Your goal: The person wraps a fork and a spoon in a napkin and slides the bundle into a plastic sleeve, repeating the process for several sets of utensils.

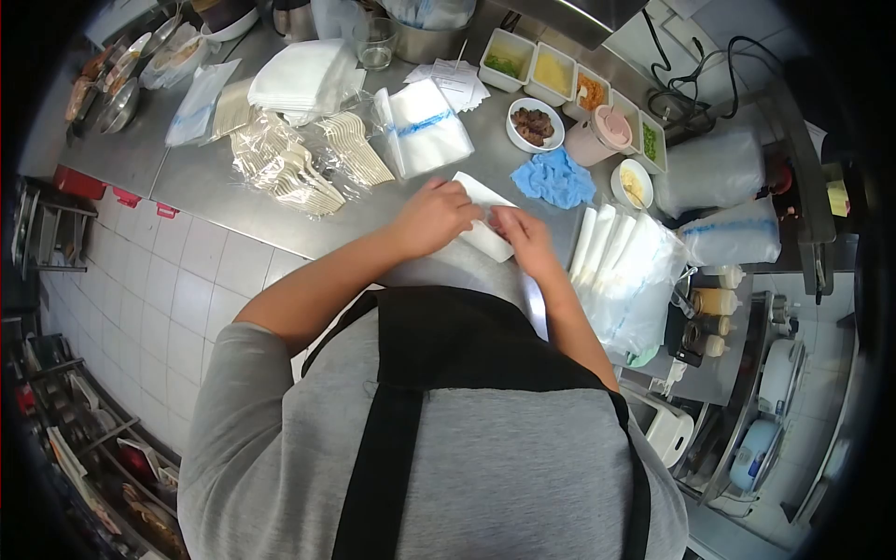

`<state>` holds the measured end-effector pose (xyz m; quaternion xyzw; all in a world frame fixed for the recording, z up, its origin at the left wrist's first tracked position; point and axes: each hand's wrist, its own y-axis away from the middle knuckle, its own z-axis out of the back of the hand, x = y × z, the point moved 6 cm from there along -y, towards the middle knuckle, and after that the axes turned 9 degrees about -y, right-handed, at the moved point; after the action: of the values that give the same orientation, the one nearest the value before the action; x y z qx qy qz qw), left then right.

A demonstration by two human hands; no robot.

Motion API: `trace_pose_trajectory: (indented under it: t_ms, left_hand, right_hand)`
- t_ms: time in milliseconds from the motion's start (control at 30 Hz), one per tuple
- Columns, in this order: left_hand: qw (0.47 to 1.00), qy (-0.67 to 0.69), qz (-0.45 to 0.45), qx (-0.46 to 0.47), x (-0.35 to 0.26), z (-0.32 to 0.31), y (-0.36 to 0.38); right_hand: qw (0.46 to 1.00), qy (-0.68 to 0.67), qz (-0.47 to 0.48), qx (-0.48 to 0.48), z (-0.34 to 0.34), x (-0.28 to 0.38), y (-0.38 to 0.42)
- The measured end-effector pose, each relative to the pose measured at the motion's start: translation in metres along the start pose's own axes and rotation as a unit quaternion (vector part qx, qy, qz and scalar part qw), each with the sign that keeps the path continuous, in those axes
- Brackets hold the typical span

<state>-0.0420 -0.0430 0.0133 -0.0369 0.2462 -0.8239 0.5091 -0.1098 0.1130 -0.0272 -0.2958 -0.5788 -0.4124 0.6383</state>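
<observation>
A narrow white folded paper napkin lies at the near side of the steel counter, between my two hands. My left hand has its fingers curled onto the napkin's left side. From the right, my right hand pinches the napkin near its middle, and the fingertips of both hands almost meet. My fingers hide part of the napkin. Beyond my left hand lies a clear bag with a blue stripe. Several slim white rolls rest on plastic bags to the right of my right hand.
Clear-wrapped pale forks and a white napkin stack lie at left. A blue cloth, a bowl of dark meat pieces, a pink lidded container and garnish tubs stand at back right. Sauce bottles are at far right.
</observation>
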Motion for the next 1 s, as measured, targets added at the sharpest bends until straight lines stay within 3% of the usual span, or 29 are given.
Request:
trace_pose_trajectory:
  t_ms: [100,200,267,500,600,700,800,867,1000]
  left_hand:
    - [0.999,0.019,0.019,0.034,0.016,-0.015,-0.028]
    - [0.996,0.016,0.029,0.084,0.030,-0.033,-0.044]
    - [0.995,-0.022,0.023,0.093,0.036,-0.040,-0.047]
    - [0.997,-0.028,-0.020,0.062,0.040,-0.057,-0.043]
    - [0.996,-0.059,-0.057,0.036,0.035,-0.058,-0.040]
    - [0.998,-0.024,-0.066,-0.005,0.034,-0.055,-0.038]
    - [0.999,0.025,-0.041,-0.012,0.035,-0.053,-0.044]
    - [0.998,0.039,-0.025,-0.034,0.032,-0.052,-0.066]
    - [0.998,0.000,-0.068,0.014,0.012,-0.070,-0.112]
  right_hand:
    - [0.998,-0.016,-0.009,0.058,0.005,0.002,-0.004]
    - [0.991,0.130,0.000,0.015,0.010,-0.008,-0.011]
    - [0.987,0.159,0.022,-0.013,0.011,-0.005,-0.014]
    - [0.966,0.250,0.067,-0.022,0.008,0.003,-0.025]
    - [0.879,0.333,0.324,-0.110,-0.009,0.055,-0.012]
    - [0.918,0.323,0.224,-0.048,-0.008,0.036,-0.022]
    - [0.955,0.290,-0.002,0.064,-0.005,0.009,-0.028]
    - [0.963,0.265,0.035,0.024,0.003,0.007,-0.019]
    - [0.980,0.186,0.071,-0.023,0.019,0.006,0.013]
